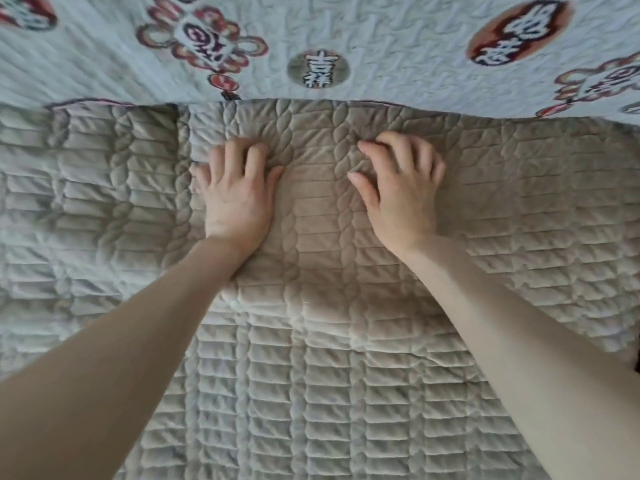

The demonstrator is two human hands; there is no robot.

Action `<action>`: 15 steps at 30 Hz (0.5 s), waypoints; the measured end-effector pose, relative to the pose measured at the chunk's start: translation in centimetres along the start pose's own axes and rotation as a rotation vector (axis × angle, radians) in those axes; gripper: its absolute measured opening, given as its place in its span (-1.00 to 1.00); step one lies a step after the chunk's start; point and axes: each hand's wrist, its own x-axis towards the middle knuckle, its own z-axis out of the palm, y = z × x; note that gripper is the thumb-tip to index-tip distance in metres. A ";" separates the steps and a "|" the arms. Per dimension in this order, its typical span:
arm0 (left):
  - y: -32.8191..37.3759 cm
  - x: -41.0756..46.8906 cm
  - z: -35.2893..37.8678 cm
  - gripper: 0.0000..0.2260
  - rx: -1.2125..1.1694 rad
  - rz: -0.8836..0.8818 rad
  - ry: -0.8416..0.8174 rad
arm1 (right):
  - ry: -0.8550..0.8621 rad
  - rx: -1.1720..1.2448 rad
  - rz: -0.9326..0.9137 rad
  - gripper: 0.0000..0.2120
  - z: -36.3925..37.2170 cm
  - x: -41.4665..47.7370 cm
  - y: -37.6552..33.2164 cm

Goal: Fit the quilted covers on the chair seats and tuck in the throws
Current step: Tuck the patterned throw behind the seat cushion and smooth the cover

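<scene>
Currently my left hand [239, 192] and right hand [398, 192] claw curled fingers into the quilted cover [311, 375]; the throw [381, 46] lies just beyond both, its edge running crosswise.

Left hand [239, 190], right hand [403, 197] (fingers curled) grip quilted cover [311, 358].

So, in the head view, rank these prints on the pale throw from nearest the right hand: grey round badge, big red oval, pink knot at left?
From the right hand, on the beige quilted cover:
1. Grey round badge, up-left.
2. Red oval, upper right.
3. Pink knot, upper left.
</scene>
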 end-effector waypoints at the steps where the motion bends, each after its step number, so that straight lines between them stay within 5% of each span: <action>1: -0.3 0.3 0.3 -0.79 -0.007 0.027 0.025 | 0.040 0.009 0.007 -0.75 0.6 0.1 -0.4; 15: 0.8 5.4 1.5 -0.86 -0.075 0.085 0.153 | 0.139 -0.022 0.057 -0.88 -0.2 3.5 -0.7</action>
